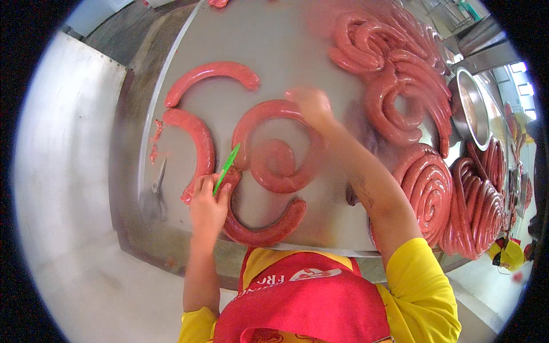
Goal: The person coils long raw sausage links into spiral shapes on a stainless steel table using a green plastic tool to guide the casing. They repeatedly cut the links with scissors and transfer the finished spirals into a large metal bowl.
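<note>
My left hand (pixel 207 207) is closed round a slim green pointed tool (pixel 227 167), a pen or small knife by its shape. It rests among sausage ends near the middle of the metal table (pixel 280 51). Below it curves a cut sausage length (pixel 264 233). My right hand (pixel 313 107), blurred, is closed at the top of a long coiled sausage (pixel 278 184); its fingers do not show clearly. The coil's left side runs down toward my left hand. Two more curved sausage lengths lie to the left, an upper one (pixel 211 71) and a lower one (pixel 201 143).
Large heaps of sausage coils (pixel 377 46) and a tight spiral (pixel 426 191) fill the right side. A metal bowl (pixel 472 106) stands beyond them. At the left lie a metal blade-like tool (pixel 160 174) and meat scraps (pixel 155 140), near the table's edge.
</note>
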Demonstrator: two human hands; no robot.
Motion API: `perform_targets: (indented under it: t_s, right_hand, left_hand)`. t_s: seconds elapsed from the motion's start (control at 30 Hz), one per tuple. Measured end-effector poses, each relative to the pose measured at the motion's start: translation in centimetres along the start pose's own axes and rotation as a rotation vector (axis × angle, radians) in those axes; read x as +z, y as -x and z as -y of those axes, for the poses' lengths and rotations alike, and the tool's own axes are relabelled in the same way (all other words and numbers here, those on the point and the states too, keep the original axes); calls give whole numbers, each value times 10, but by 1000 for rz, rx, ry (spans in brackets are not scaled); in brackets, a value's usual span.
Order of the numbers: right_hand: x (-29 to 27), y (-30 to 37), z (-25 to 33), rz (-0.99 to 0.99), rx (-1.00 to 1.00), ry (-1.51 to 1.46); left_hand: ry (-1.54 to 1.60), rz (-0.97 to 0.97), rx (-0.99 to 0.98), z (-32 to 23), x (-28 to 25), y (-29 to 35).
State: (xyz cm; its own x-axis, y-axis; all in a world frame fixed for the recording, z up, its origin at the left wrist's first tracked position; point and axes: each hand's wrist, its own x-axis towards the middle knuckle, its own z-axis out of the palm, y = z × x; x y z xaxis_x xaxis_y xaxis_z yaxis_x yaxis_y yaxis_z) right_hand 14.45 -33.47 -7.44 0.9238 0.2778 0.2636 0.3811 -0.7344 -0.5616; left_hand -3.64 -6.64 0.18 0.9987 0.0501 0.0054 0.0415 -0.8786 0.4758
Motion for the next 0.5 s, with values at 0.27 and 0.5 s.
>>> perform_targets:
  t_s: [0.27, 0.5]
  right_hand:
    - [-30, -16, 24, 242, 386, -300]
    - [-79, -41, 120, 434, -40, -266]
  left_hand:
    - [49, -10, -120, 3, -20, 12]
    - [89, -51, -163, 16, -45, 24]
